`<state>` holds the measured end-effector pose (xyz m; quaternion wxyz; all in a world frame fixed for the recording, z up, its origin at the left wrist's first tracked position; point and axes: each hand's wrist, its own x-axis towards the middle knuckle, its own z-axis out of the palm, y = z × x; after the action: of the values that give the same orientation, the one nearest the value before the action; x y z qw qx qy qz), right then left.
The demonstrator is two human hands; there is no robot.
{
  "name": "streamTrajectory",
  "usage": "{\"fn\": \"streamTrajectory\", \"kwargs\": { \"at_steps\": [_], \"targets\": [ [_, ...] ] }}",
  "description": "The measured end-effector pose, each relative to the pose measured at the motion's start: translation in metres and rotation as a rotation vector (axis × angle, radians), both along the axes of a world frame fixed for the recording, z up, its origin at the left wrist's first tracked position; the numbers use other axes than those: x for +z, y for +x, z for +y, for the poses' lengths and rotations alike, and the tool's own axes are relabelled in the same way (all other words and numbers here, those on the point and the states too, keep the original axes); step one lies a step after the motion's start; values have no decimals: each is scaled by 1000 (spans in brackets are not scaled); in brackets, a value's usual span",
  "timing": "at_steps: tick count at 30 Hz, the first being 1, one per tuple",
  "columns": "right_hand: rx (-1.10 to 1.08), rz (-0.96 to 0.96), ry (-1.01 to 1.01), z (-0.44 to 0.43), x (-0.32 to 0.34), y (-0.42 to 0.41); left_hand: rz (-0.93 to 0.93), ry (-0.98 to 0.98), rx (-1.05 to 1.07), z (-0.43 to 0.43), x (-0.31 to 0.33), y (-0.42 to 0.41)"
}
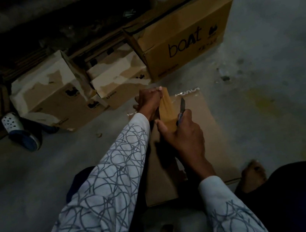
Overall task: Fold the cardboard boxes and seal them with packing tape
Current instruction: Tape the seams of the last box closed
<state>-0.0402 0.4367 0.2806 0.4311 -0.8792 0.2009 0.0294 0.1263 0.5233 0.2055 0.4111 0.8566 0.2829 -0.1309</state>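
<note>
— What's lying under you there?
— I'm looking down on a grey concrete floor. A yellowish stain is spreading across it on the right, with dark spots showing just beyond.
— And the light?
— It's falling dim everywhere, and the far left is sinking into shadow. A white clog and a blue shoe are lying together there.
</note>
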Motion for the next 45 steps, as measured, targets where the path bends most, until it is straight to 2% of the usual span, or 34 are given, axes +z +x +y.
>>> {"fn": "streamTrajectory", "kwargs": {
  "at_steps": [3, 6, 12, 15, 20, 25, 28, 30, 33, 35, 38, 42, 45],
  "targets": [
    [1, 42, -3, 1, 2, 2, 74, 53, -53, -6, 19, -11],
    [7, 59, 17, 2, 4, 3, 101, 55, -26, -5, 12, -7],
    [-7, 67, 13, 1, 7, 2, 223, 66, -106, 21, -74, 45],
    [7, 88, 12, 2, 7, 3, 240, 118, -200, 26, -48, 33],
    [44, 97, -13, 9, 5, 3, 171, 162, -256, 30, -5, 14],
    [54, 81, -27, 7, 3, 4, 130, 315, -280, 32, 8, 8],
    [46, 70, -38, 6, 2, 3, -51, 388, -273, 45, 4, 1],
    [35, 63, -50, 5, 2, 4, -220, 290, -294, 45, 9, -2],
    [18, 52, -33, 7, 1, 7, -186, 20, -466, 28, 21, -14],
    [22, 56, -18, 10, 1, 8, -112, 31, -552, 25, 20, -29],
    [21, 65, 60, 7, 6, 11, -95, 180, -585, 30, 23, -35],
    [-86, -17, 294, -2, 24, 24, 62, 35, -504, 35, 21, -20],
    [-105, -86, 350, -2, 43, 30, 72, -46, -479, 46, -19, 2]
  ]
}}
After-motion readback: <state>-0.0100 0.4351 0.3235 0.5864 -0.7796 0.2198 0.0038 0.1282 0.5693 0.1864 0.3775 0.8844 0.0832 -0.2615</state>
